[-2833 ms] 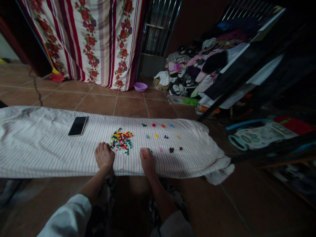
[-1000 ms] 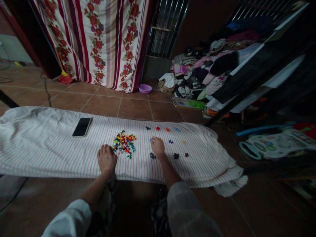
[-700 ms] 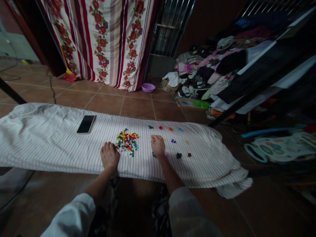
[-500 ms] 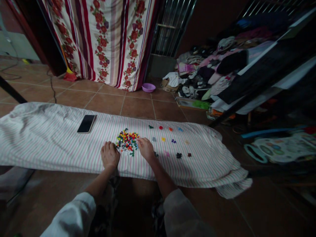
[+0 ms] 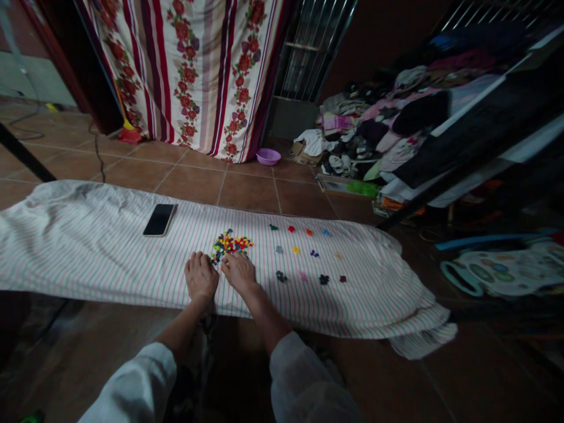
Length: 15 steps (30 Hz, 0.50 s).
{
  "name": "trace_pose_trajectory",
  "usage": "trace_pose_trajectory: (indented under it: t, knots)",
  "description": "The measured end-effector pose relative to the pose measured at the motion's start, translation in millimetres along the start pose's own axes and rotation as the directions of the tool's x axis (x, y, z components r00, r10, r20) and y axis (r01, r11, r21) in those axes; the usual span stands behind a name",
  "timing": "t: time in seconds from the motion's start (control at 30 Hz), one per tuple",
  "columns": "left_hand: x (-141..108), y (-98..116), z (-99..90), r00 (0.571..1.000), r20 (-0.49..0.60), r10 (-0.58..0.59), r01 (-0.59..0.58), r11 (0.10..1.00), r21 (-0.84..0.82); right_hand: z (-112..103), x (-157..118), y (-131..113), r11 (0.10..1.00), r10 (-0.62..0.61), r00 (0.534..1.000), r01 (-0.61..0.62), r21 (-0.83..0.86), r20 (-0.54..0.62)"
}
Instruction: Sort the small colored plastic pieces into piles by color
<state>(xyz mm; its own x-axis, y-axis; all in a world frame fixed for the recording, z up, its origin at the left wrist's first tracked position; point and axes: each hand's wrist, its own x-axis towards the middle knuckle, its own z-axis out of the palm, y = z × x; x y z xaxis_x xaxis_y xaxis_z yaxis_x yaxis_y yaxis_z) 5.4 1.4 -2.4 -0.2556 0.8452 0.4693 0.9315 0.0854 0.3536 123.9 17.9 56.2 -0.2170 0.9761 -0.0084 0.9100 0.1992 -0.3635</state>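
A mixed pile of small coloured pieces (image 5: 231,242), like tiny plastic beads or bricks, lies on the striped cloth (image 5: 110,252). My left hand (image 5: 201,277) rests palm down at the pile's near left edge, fingers laid on the cloth. Over the near side of the pile is my right hand (image 5: 239,272), its fingers bent and drawn together at the pieces; anything between them is too small to make out. To the right, little single-colour groups stand in rows, among them a red group (image 5: 291,229), a yellow group (image 5: 296,250), a pink group (image 5: 302,275) and a black group (image 5: 324,279).
A phone (image 5: 159,220) lies on the cloth left of the pile. Beyond, on the tiled floor, are a purple basin (image 5: 268,157) and a floral curtain (image 5: 189,76). Heaped clothes (image 5: 374,126) and a dark slanting bar (image 5: 418,197) stand at the right.
My right hand has moved left, from the pile's right edge to its near side beside my left hand. The dark grey group it partly covered now shows. The view has shifted slightly.
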Motion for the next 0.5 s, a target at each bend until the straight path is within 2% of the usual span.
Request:
trace_pose_trajectory:
  t: [0.23, 0.37, 0.5]
  knots:
    - [-0.8, -1.1, 2.0, 1.000, -0.002, -0.001, 0.001, 1.000, -0.024, -0.6, 3.0, -5.2, 0.996, 0.085, 0.996, -0.085, -0.018, 0.016]
    - [-0.6, -0.4, 0.7, 1.000, 0.006, 0.001, -0.001, 1.000, -0.010, 1.4, 2.9, -5.4, 0.997, 0.073, 0.997, -0.073, -0.020, -0.002]
    - [0.2, 0.3, -1.0, 1.000, 0.021, -0.003, 0.003, 1.000, -0.004, 2.6, 0.6, -2.8, 0.996, 0.066, 0.997, -0.063, 0.059, -0.049]
